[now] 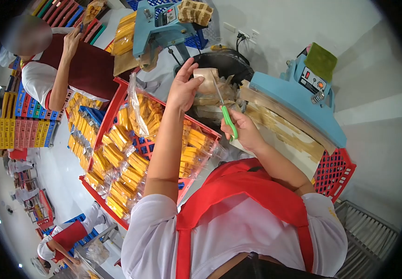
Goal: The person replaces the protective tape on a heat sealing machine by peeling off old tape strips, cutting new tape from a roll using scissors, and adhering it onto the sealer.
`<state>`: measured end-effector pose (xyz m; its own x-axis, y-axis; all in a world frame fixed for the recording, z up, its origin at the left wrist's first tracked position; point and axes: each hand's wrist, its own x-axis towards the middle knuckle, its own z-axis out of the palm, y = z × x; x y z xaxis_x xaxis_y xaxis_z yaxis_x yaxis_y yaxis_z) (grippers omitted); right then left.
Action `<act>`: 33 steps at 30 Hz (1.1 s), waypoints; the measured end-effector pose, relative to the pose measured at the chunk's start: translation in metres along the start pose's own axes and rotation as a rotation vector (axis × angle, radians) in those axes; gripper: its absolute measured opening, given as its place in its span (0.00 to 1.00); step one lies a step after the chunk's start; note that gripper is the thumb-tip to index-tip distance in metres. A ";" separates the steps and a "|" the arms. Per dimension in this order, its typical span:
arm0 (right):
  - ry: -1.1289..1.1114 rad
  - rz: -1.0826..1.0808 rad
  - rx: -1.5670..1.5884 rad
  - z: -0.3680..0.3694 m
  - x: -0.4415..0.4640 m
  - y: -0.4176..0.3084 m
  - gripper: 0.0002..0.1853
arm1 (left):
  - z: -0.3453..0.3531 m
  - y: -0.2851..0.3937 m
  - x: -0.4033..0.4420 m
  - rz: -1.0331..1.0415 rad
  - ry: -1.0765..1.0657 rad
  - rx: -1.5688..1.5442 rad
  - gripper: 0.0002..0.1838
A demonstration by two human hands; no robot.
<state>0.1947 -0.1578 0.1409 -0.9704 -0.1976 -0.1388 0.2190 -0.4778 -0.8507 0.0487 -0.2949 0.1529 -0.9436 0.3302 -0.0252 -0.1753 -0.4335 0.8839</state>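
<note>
My right hand (245,130) is wrapped round the green handles of a pair of scissors (229,123), whose blades point up toward my left hand. With my left hand (184,88) I pinch a beige strip (204,74), thumb against its near side and other fingers raised. The scissor blades lie at the strip's right edge; whether they cut into it I cannot tell. Below both hands stands a black bin (224,63) with crumpled clear plastic (217,100) in it.
A red crate (117,100) of bagged yellow sticks (131,174) stands at my left. One blue heat sealer (298,102) is at the right, another (161,28) ahead. A co-worker in a dark red apron (85,65) works at the upper left.
</note>
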 end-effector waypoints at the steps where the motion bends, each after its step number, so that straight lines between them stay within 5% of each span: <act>1: -0.003 -0.011 0.003 0.000 0.000 0.000 0.26 | 0.001 0.000 -0.002 -0.002 -0.003 0.001 0.26; 3: -0.004 0.002 -0.011 -0.002 0.001 0.002 0.27 | 0.000 0.000 -0.005 -0.227 0.195 -0.208 0.22; 7: 0.040 0.009 -0.045 0.001 -0.001 0.003 0.27 | -0.025 -0.019 0.000 -0.297 0.037 -0.558 0.22; 10: 0.019 0.015 -0.058 -0.001 -0.001 0.005 0.27 | 0.008 0.003 -0.014 -0.230 0.245 -0.386 0.24; 12: 0.010 0.017 -0.047 -0.003 -0.001 0.006 0.27 | 0.018 0.013 -0.020 -0.077 0.068 -0.142 0.25; 15: -0.005 0.021 -0.032 -0.001 -0.003 0.004 0.28 | 0.002 0.008 -0.009 -0.124 -0.092 -0.027 0.28; 21: 0.018 -0.010 -0.017 0.004 -0.001 0.004 0.29 | 0.014 0.001 -0.016 0.017 -0.057 0.159 0.30; 33: 0.044 -0.043 0.072 0.009 0.007 0.009 0.28 | 0.023 -0.007 -0.022 0.065 0.000 0.060 0.32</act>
<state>0.1911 -0.1717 0.1368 -0.9823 -0.1382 -0.1262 0.1819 -0.5456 -0.8181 0.0774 -0.2801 0.1582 -0.9525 0.3026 0.0335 -0.0959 -0.4028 0.9102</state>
